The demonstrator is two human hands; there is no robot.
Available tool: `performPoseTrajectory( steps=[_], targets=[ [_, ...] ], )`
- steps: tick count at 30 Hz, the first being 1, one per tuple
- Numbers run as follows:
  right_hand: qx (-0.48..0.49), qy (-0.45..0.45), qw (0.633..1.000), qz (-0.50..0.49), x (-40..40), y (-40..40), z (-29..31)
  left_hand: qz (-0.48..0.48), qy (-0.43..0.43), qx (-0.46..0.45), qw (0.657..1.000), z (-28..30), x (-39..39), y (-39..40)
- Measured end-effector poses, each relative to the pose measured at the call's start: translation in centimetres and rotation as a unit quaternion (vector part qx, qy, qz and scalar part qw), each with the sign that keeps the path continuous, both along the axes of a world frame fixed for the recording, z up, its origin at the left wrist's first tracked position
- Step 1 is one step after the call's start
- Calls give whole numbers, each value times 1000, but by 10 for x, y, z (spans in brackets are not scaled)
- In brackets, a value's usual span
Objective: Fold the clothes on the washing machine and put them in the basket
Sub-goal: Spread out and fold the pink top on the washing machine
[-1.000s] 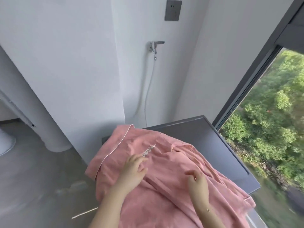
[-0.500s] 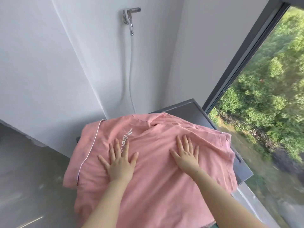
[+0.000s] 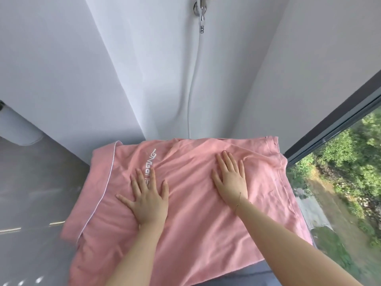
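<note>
A pink garment [image 3: 185, 228] with white piping and white lettering lies spread flat over the washing machine [image 3: 257, 274], of which only a dark strip shows at the near edge. My left hand [image 3: 147, 197] presses flat on the garment's left half, fingers spread, partly over the lettering. My right hand [image 3: 231, 176] lies flat on the right half, fingers straight and pointing away from me. No basket is in view.
White walls meet in a corner behind the machine, with a metal tap [image 3: 201, 9] and a white hose [image 3: 191, 96] running down. A dark-framed window [image 3: 329, 120] with greenery outside is at the right. Grey floor [image 3: 35, 193] lies to the left.
The garment went from bunched to spread flat. Both hands went from curled to flat, and they have since slid farther apart and away from me across the cloth. The camera tilted down.
</note>
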State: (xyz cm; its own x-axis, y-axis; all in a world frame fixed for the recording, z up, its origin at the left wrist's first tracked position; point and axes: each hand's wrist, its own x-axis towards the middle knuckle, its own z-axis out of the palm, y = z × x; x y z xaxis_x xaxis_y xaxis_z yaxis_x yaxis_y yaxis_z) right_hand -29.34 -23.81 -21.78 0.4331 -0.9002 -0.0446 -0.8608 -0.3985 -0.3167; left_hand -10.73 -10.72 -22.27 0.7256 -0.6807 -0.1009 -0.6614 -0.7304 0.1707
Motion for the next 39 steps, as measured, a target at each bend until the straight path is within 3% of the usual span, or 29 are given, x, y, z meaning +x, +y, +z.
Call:
performPoseTrajectory(
  steps=[4, 9, 13, 17, 21, 23, 26, 28, 31, 37, 39],
  targets=[
    [-2, -88, 996, -35, -12, 16, 3, -22, 47, -32, 998, 15, -3, 17],
    [7, -148, 988, -53, -14, 109, 15, -60, -2, -74, 995, 25, -9, 90],
    [32, -56, 998, -21, -11, 180, 1, -41, 14, -29, 999, 13, 4, 145],
    [21, 49, 997, -62, -28, 200, -3, -22, 29, -2, 999, 3, 4, 185],
    [45, 83, 988, -120, -41, 219, 4, -2, 66, 24, 998, 13, -13, 194],
    [61, 97, 984, -134, -43, 228, 7, 7, 93, -10, 996, 22, -12, 199],
    [101, 78, 979, -160, -37, 236, 14, 62, 85, -154, 982, 38, 4, 214],
    [90, 51, 987, -126, -22, 247, 20, 151, 69, -187, 968, 41, 16, 229],
    [84, 47, 995, -16, 4, 276, 19, 249, 163, -167, 940, 32, 33, 242],
    [93, 53, 994, 22, 5, 298, 12, 240, 208, -232, 919, 34, 47, 259],
    [116, -1, 993, 35, -2, 293, 14, 241, 184, -231, 924, 39, 44, 256]
  ],
)
